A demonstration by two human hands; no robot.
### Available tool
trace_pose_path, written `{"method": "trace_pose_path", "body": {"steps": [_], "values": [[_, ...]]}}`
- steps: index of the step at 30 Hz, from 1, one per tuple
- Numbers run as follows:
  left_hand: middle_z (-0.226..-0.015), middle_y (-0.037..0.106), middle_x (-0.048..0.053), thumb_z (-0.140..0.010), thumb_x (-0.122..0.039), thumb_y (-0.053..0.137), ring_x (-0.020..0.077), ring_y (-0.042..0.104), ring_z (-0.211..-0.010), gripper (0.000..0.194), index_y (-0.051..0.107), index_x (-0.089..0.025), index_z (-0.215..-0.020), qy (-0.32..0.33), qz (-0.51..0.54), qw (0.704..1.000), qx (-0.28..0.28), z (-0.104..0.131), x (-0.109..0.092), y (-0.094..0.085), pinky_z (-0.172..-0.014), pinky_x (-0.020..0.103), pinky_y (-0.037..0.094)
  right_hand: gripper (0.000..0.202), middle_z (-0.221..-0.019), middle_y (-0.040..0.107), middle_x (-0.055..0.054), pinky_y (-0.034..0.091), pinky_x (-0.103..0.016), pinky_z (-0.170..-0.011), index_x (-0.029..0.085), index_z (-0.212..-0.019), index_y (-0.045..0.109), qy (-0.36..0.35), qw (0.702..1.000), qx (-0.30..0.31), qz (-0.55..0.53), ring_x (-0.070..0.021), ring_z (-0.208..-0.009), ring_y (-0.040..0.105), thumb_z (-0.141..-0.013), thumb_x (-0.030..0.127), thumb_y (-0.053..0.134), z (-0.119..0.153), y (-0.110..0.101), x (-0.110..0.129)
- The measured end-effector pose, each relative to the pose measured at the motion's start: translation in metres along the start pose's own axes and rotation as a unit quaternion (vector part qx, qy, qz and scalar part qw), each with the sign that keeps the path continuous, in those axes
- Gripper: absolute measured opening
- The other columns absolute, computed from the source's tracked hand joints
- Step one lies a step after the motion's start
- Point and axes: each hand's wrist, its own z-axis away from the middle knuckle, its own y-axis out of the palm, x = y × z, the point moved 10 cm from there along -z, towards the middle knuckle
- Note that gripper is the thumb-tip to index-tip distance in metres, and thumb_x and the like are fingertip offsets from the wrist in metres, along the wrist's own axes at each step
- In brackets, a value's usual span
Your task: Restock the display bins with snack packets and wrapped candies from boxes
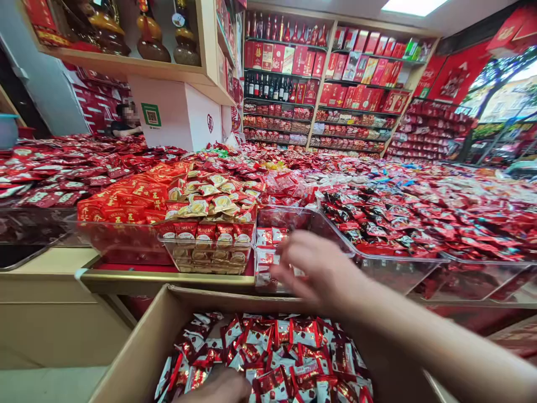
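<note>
Many small red-and-white wrapped candies (272,358) fill an open cardboard box (138,341) in front of me. My left hand (224,386) is low in the box, touching these candies; its fingers are mostly hidden. Above the box's far edge, my right hand (312,266) is at a clear plastic bin (308,218) on the counter. Motion smears its fingers, so I cannot tell whether anything is in them. Several similar red-and-white packets (264,238) stand in rows at the bin's left side, beside the right hand's fingertips.
Left of the bin stands a clear container (212,254) of gold durian packets, then a heap of red packets (126,198). Dark-and-red candies (386,218) fill bins to the right. Shelves (323,84) of bottles and boxes line the back. A person (126,120) is at far left.
</note>
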Motion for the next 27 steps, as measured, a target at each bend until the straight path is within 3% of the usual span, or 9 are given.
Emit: {"method": "trace_pose_path", "body": {"steps": [2, 4, 8, 11, 14, 17, 20, 23, 27], "values": [[-0.058, 0.054, -0.003, -0.055, -0.018, 0.051, 0.0124, 0.045, -0.055, 0.008, 0.056, -0.021, -0.06, 0.022, 0.028, 0.998, -0.046, 0.003, -0.014, -0.027, -0.05, 0.021, 0.032, 0.023, -0.074, 0.054, -0.004, 0.039, -0.027, -0.064, 0.017, -0.071, 0.054, 0.018, 0.992, 0.096, -0.076, -0.0135, -0.069, 0.048, -0.08, 0.032, 0.038, 0.041, 0.046, 0.021], [-0.06, 0.051, -0.004, -0.059, -0.014, 0.046, 0.0104, 0.042, -0.055, 0.01, 0.053, -0.02, -0.064, 0.045, 0.086, 0.99, -0.107, 0.008, -0.03, -0.06, -0.049, 0.02, 0.03, 0.018, -0.086, 0.055, -0.006, 0.04, -0.027, -0.069, 0.017, -0.086, 0.054, 0.109, 0.972, 0.14, -0.154, -0.0157, -0.08, 0.049, -0.076, 0.03, 0.045, 0.08, 0.092, 0.013], [-0.064, 0.045, -0.005, -0.067, -0.018, 0.045, 0.008, 0.041, -0.058, 0.007, 0.044, -0.018, -0.074, 0.073, 0.335, 0.926, -0.158, 0.015, -0.052, -0.101, -0.053, 0.018, 0.034, 0.062, -0.107, 0.049, -0.009, 0.037, -0.03, -0.081, 0.017, -0.114, 0.038, 0.233, 0.89, 0.138, -0.368, -0.0196, -0.096, 0.045, -0.062, 0.041, 0.061, 0.124, 0.153, -0.009], [-0.069, 0.044, -0.005, -0.066, -0.018, 0.052, 0.0064, 0.042, -0.061, 0.014, 0.042, -0.018, -0.077, 0.073, 0.453, 0.869, -0.183, 0.018, -0.055, -0.108, -0.057, 0.018, 0.036, 0.033, -0.085, 0.055, -0.003, 0.04, -0.026, -0.068, 0.016, -0.093, 0.05, 0.294, 0.794, 0.117, -0.519, -0.0136, -0.076, 0.05, -0.072, 0.042, 0.049, 0.132, 0.172, -0.017], [-0.067, 0.045, -0.005, -0.066, -0.017, 0.055, 0.0057, 0.044, -0.06, 0.022, 0.043, -0.018, -0.085, 0.062, 0.514, 0.837, -0.176, 0.02, -0.054, -0.102, -0.056, 0.017, 0.037, 0.026, -0.066, 0.051, 0.001, 0.036, -0.022, -0.056, 0.015, -0.074, 0.052, 0.348, 0.72, 0.093, -0.593, -0.0089, -0.059, 0.044, -0.071, 0.041, 0.05, 0.136, 0.177, -0.02], [-0.077, 0.052, -0.001, -0.067, -0.024, 0.056, 0.0085, 0.049, -0.065, 0.031, 0.043, -0.017, -0.095, 0.059, 0.544, 0.829, -0.114, 0.017, -0.06, -0.087, -0.057, 0.021, 0.042, 0.026, -0.064, 0.05, 0.002, 0.033, -0.02, -0.053, 0.015, -0.073, 0.053, 0.385, 0.661, 0.082, -0.639, -0.0072, -0.056, 0.041, -0.066, 0.039, 0.057, 0.139, 0.18, -0.016], [-0.08, 0.057, 0.001, -0.064, -0.028, 0.06, 0.0106, 0.052, -0.069, 0.03, 0.05, -0.015, -0.089, 0.034, 0.52, 0.849, -0.09, 0.014, -0.059, -0.079, -0.062, 0.023, 0.043, 0.028, -0.055, 0.045, 0.004, 0.03, -0.019, -0.048, 0.014, -0.063, 0.052, 0.435, 0.61, 0.088, -0.656, -0.0056, -0.049, 0.036, -0.066, 0.042, 0.056, 0.147, 0.185, -0.014], [-0.074, 0.059, 0.0, -0.066, -0.03, 0.058, 0.0106, 0.052, -0.066, 0.024, 0.055, -0.013, -0.082, 0.019, 0.476, 0.873, -0.101, 0.013, -0.056, -0.08, -0.063, 0.024, 0.043, 0.031, -0.052, 0.043, 0.004, 0.029, -0.02, -0.047, 0.014, -0.06, 0.052, 0.451, 0.611, 0.094, -0.644, -0.0055, -0.047, 0.034, -0.067, 0.044, 0.053, 0.151, 0.19, -0.014], [-0.071, 0.057, -0.001, -0.067, -0.03, 0.056, 0.0109, 0.05, -0.067, 0.018, 0.057, -0.014, -0.075, 0.04, 0.404, 0.903, -0.14, 0.015, -0.055, -0.09, -0.064, 0.023, 0.041, 0.027, -0.061, 0.048, 0.003, 0.034, -0.021, -0.053, 0.016, -0.078, 0.052, 0.395, 0.689, 0.081, -0.602, -0.0082, -0.056, 0.041, -0.065, 0.039, 0.058, 0.144, 0.185, -0.017]]}}
